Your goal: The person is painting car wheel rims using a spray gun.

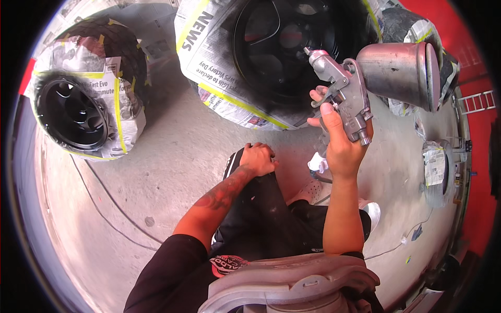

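My right hand (342, 135) is closed around the handle of a silver spray gun (348, 94), fingers by the trigger and thumb along the body. A metal paint cup (399, 73) is attached to the gun. Its nozzle points up and left, in front of a black wheel rim (292, 36). Newspaper (219, 73) and yellow masking tape cover the tyre around that rim. On my bent knee (266, 180) rests my left hand (259, 159), its fingers curled over the dark trouser leg.
A second newspaper-wrapped wheel (78, 112) stands at the left, and another masked wheel (425, 34) sits behind the cup. Thin hoses (117, 214) cross the concrete floor. Farther right lie a wrapped wheel (436, 169) and a ladder (476, 102) near the red wall.
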Motion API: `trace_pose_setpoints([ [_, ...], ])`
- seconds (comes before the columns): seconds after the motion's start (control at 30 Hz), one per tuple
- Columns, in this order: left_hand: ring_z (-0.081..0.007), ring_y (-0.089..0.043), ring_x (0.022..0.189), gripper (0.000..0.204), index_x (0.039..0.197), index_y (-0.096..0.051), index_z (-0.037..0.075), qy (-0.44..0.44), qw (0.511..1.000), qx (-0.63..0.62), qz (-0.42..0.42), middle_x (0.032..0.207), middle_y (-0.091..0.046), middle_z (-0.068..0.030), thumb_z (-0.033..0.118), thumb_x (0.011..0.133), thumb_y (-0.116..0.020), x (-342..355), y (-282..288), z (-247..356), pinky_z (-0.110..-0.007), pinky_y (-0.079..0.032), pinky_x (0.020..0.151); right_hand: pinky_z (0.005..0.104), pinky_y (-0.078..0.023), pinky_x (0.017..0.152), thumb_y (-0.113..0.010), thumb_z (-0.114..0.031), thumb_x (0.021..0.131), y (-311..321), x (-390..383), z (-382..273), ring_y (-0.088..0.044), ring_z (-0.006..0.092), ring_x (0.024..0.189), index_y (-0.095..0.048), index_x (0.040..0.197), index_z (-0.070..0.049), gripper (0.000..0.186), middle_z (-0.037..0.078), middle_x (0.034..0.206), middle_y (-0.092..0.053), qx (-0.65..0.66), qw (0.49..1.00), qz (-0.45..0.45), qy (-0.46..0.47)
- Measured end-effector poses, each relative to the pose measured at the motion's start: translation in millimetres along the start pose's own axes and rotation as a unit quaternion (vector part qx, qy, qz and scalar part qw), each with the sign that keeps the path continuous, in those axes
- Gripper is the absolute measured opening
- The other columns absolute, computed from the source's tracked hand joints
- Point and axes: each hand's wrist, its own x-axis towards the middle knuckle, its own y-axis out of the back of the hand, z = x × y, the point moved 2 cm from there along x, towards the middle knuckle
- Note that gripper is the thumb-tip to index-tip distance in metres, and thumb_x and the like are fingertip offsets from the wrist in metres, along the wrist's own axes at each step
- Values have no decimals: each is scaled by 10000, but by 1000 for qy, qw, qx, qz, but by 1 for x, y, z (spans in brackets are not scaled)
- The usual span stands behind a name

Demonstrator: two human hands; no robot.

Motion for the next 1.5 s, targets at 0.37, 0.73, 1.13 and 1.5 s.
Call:
trace_pose_setpoints([
  [0.37, -201, -555, 1238, 405, 1052, -759, 169, 40, 999, -1, -14, 1203, -677, -49, 477, 809, -657, -7, 9, -10, -490, -325, 1117, 280, -503, 825, -690, 10, 824, 1, 31, 29, -665, 167, 915, -587, 1266, -12, 454, 138, 1055, -694, -172, 961, -178, 124],
  [0.73, -203, -541, 1257, 351, 1034, -762, 184, 56, 998, 9, -3, 1255, -661, -10, 432, 809, -657, -21, 21, -17, -451, -362, 1079, 291, -575, 528, -660, -111, 931, 82, 95, 62, -696, 176, 808, -577, 1171, -2, 277, 103, 981, -681, -50, 959, 272, 67],
  [1.13, -230, -563, 1234, 305, 998, -763, 166, 46, 998, 25, 28, 1241, -668, -30, 376, 797, -673, -19, 14, -20, -443, -377, 1074, 249, -576, 522, -695, -71, 890, 19, 72, 137, -694, 142, 797, -563, 1261, 13, 403, 85, 972, -679, 138, 985, 100, 19],
  [1.5, -241, -558, 1241, 299, 1008, -758, 165, 92, 993, 57, 47, 1243, -668, -37, 367, 812, -658, -18, 13, -21, -444, -373, 1080, 237, -551, 519, -711, -87, 884, 84, 123, 144, -664, 103, 740, -575, 1239, 1, 390, 50, 894, -672, 51, 992, 110, 41],
])
